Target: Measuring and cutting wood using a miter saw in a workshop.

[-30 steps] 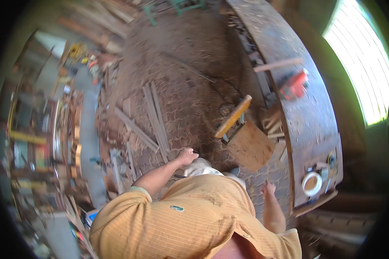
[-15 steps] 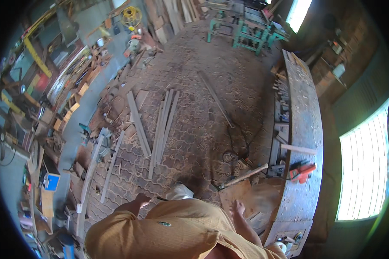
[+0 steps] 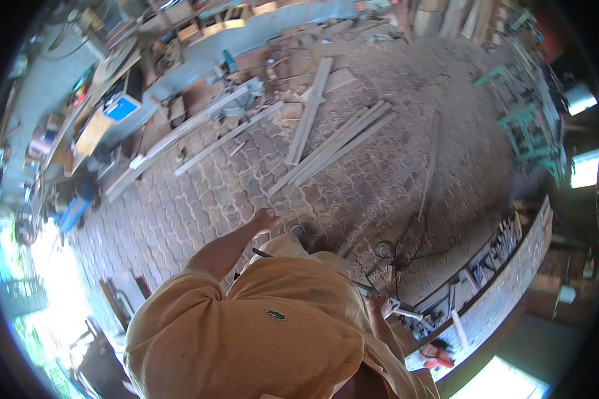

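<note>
The person stands on a brick-paved floor strewn with sawdust, seen from above, wearing a yellow ribbed shirt. The left hand hangs out in front of the body at the end of a bare forearm, holding nothing; its fingers look loosely curled rather than spread, though the view is too small to be sure. The right hand sits low at the person's right side, just beside the edge of a long wooden bench; it is small and partly hidden by the shirt, so I cannot tell whether it is spread or closed, or whether it touches anything. Near it, dark cables lie tangled on the floor, and an orange power tool rests on the bench, apart from the hand. Ahead of the left hand, well apart from it, a bundle of long grey wooden planks lies slanted on the floor, with one single plank beside it and a thin slat off to the right. Farther left, more long boards lie near a mitre saw. A green metal frame stands at the far right.
</note>
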{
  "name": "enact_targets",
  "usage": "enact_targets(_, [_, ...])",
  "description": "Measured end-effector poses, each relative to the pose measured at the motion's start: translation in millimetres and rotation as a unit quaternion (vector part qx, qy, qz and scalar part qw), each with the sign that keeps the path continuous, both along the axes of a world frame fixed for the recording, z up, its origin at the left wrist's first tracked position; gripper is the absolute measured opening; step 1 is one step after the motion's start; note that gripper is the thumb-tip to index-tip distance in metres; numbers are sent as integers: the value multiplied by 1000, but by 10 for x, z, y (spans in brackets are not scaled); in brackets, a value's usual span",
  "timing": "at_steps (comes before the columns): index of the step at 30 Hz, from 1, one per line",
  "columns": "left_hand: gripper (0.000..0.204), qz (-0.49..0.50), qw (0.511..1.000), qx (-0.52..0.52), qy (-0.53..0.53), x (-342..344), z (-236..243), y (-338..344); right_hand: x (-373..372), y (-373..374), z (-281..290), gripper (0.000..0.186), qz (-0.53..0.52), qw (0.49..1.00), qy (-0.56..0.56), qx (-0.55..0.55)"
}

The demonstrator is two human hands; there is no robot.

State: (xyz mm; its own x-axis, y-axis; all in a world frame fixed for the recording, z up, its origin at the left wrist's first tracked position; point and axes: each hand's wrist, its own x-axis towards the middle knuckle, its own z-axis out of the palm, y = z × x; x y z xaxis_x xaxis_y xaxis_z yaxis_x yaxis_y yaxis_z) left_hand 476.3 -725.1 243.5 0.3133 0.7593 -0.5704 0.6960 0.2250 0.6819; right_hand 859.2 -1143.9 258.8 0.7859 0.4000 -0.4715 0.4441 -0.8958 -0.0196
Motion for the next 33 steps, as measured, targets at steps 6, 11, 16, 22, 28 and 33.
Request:
enact_targets(6, [55,162,965,-113,174,-1340,-193,-700,727,195,-595,52,147,952,256,-77])
enact_targets(11, [42,438,861,13,257,-1632,9,-1850,1537,506,-1449,57,426,851,302,-51])
enact_targets(16, [34,440,850,-200,209,-859,393,-2314,2736,1446,-1791,37,-269,594,758,21])
enact_targets(22, [32,243,960,10,140,39,173,-2666,2711,3087,-1482,41,-105,874,475,8])
enact_targets(28, [44,387,902,-101,160,-40,548,-3033,2148,3669,-1039,41,-42,879,475,-11])
enact_targets(33, [41,543,806,-188,141,-65,501,-3283,1440,3546,-837,24,-47,890,452,-20])
